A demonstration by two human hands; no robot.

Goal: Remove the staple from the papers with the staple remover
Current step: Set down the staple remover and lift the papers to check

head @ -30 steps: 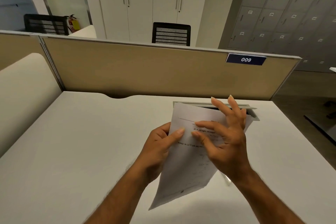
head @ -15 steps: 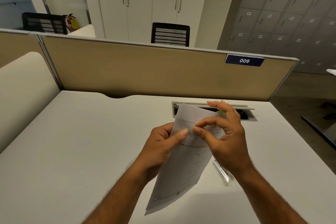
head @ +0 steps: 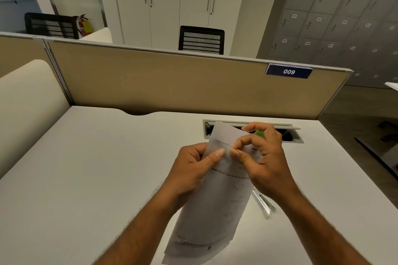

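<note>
Papers (head: 217, 196) are held above the surface (head: 90, 178), long axis running from near-left up to far-right, top edge away from the person. Left hand (head: 193, 170) is clamped on the upper left edge. Right hand (head: 262, 157) is pinched at the top, a green object (head: 259, 134), probably the staple remover, tucked inside. Step judged: locating the staple, itself too small to see. Next move calls for bringing the remover's jaws to it.

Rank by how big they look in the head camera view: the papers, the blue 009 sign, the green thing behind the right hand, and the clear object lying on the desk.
1. Papers
2. Blue 009 sign
3. Clear object on the desk
4. Green thing: mostly hidden by the right hand, so its true size is unsure.
</note>
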